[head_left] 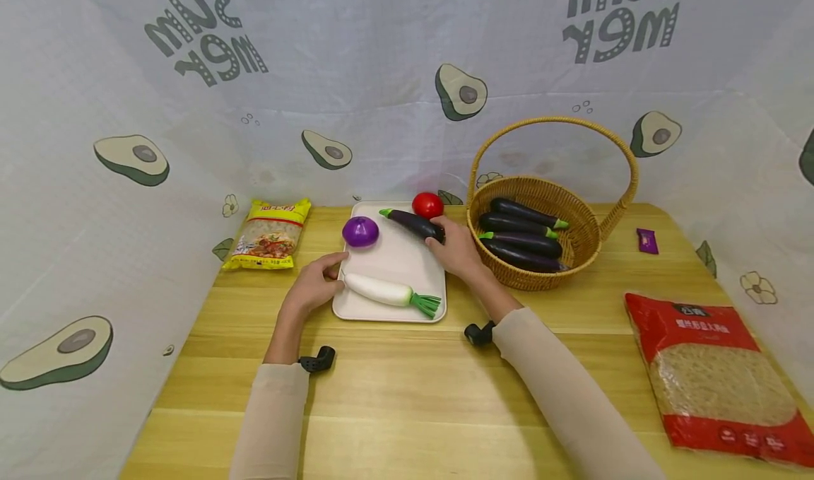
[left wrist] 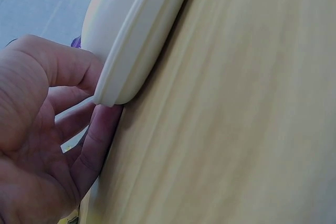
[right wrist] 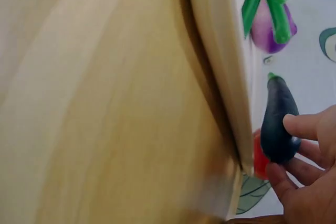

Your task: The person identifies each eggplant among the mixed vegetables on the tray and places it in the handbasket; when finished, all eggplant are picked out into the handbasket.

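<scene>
My right hand (head_left: pixel 456 247) holds a dark eggplant (head_left: pixel 410 223) by its thick end over the far part of the white tray (head_left: pixel 394 257). Its green tip points left; thumb and fingers lie on both sides of it in the right wrist view. At the tray's left edge, my left hand (left wrist: pixel 58 114) pinches the rim, with one finger reaching beneath it. A white radish (head_left: pixel 378 289) with green leaves lies across the tray's near part. Toward the far left of the tray sits a round purple vegetable (head_left: pixel 360 232), and a red tomato (head_left: pixel 427 205) is at the far right corner.
Right of the tray stands a wicker basket (head_left: pixel 594 250) with a tall handle and several eggplants (head_left: pixel 518 243). A yellow food bag (head_left: pixel 270 234) lies far left. On the right are a red noodle bag (head_left: pixel 718 374) and a small purple packet (head_left: pixel 647 241). A printed curtain surrounds the table.
</scene>
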### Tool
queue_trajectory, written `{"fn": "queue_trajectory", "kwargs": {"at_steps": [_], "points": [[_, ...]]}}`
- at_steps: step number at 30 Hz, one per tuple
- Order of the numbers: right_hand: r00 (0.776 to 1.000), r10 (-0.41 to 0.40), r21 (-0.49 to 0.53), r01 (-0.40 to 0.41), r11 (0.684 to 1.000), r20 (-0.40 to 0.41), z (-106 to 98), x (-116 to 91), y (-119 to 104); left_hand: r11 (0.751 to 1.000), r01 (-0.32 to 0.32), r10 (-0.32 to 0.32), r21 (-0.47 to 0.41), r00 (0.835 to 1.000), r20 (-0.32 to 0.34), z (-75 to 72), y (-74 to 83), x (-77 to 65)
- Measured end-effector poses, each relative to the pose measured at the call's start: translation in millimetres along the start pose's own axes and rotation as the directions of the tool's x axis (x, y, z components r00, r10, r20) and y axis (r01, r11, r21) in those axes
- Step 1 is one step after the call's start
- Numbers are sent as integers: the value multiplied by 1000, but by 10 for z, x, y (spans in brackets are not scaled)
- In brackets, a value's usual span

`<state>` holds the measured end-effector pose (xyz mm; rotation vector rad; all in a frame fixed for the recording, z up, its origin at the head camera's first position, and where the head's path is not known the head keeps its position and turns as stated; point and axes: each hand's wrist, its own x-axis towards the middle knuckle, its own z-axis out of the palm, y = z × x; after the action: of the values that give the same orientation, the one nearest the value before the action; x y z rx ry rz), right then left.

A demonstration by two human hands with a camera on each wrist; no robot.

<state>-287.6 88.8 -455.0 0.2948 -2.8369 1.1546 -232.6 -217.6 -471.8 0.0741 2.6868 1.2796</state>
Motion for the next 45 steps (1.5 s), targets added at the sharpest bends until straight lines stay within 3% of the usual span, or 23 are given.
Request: {"fn": "queue_trajectory", "kwargs": {"at_steps": [11,22,28,37,45], "points": [[998,-61,16,60,998,23,-191,-210,-64,1000,2,-2,22,1000,4,-7,6,-15],[990,-133,27,132,991,47,-647,-417,-52,1000,5,-5,22,1000,1,-3,-8,-3],[992,-124,16,124,992,23,-956,-474,138,1000,0,0,19,1000,-2,-4,-10,-7],[995,-95,-87,93,992,-25,-1402,-511,550,1000,1,-1,22,1000,2,-5,2,-22],[997,-64,-145,57,988,-44,-1647,-488,926,1000,4,-4,25,1000,-2,-4,7,-21]]}}
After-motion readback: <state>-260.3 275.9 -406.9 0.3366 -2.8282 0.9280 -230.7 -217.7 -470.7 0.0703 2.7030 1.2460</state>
